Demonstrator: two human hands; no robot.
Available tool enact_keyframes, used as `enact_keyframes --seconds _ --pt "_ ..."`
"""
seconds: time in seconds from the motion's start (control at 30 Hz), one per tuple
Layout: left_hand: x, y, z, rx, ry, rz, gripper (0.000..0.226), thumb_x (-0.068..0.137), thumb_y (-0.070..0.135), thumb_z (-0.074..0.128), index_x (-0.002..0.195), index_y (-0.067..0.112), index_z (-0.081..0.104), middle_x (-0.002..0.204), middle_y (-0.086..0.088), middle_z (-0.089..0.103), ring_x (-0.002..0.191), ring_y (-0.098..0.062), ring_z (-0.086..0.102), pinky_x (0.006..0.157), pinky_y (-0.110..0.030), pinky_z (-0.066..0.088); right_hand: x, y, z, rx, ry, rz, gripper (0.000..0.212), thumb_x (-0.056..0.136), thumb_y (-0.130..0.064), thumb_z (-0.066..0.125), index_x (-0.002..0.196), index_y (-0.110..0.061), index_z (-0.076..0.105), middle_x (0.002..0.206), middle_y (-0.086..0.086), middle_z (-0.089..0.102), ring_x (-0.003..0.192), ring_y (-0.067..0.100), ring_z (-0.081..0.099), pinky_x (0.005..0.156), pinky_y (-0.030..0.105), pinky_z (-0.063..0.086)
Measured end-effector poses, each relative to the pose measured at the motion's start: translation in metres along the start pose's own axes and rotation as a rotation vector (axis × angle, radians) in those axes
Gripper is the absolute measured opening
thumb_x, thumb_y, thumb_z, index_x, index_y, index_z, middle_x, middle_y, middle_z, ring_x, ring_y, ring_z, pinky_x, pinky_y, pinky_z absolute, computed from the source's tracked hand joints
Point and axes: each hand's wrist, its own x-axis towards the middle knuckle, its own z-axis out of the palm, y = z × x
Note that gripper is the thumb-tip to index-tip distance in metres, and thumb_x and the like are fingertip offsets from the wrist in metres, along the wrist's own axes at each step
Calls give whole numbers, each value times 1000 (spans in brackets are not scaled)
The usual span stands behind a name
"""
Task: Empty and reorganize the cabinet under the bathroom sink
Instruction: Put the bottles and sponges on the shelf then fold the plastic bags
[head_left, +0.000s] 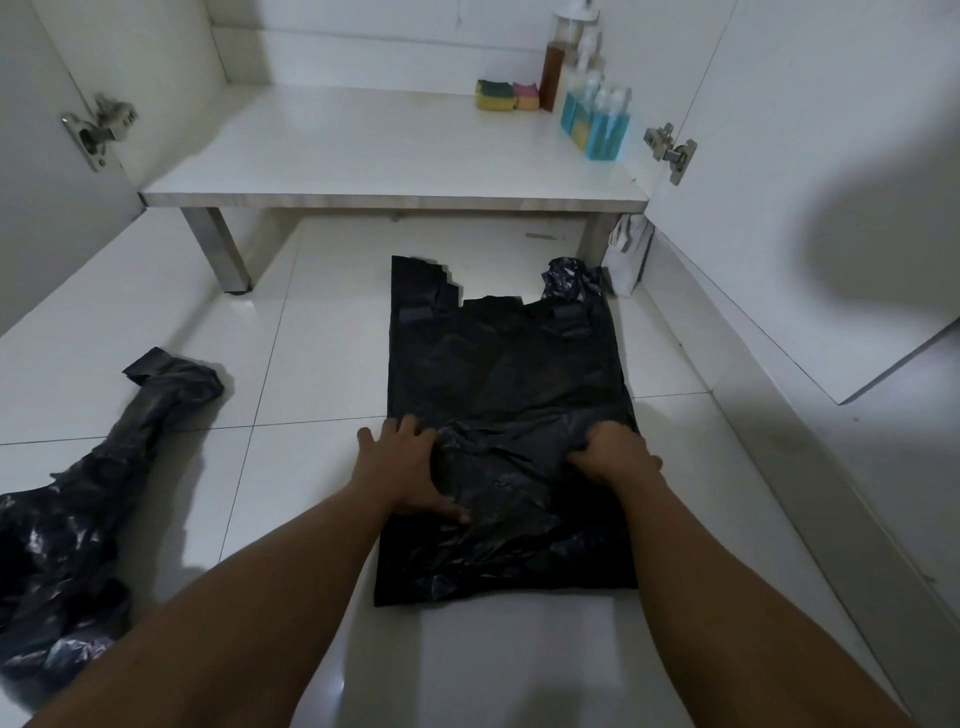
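Left hand (410, 470) presses spread and flat on the black bag (498, 374) lying on the floor (311, 364); right hand (618, 452) pinches a fold. Best smooth outward evenly before folding, I'd say.

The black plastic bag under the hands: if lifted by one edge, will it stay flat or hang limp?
Probably limp: the black plastic bag wrinkles where the right hand bunches it. Likely very light, being thin film. It may slide on the glossy floor tiles.
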Motion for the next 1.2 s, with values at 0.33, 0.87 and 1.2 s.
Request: enact_keyframes --seconds 0.33,0.87,1.2 --pt "1 1 2 32 -53 23 132 36 94 61 146 28 31 149 -5 35 135 -29 35 108 -59 23 12 3 16 -92 -101 -91 93 45 -60 76 129 -22 60 136 16 52 121 35 53 105 43 44" --pt "-74 -185 -79 -71 198 -589 58 84 55 56 130 21 51 134 -7 52 124 -28 45 99 -48 33 -90 -238 94 2 -239 -738 48 87 -40 66 129 -22 55 127 4 58 108 23 60 94 35 49" --pt "-143 -263 -52 -384 46 -828 38 78 39 68 101 11 58 77 0 50 83 -24 58 70 -32 47 -183 -308 202 281 -526 -810 65 79 -56 67 127 -14 54 118 8 64 104 24 62 79 29 45"
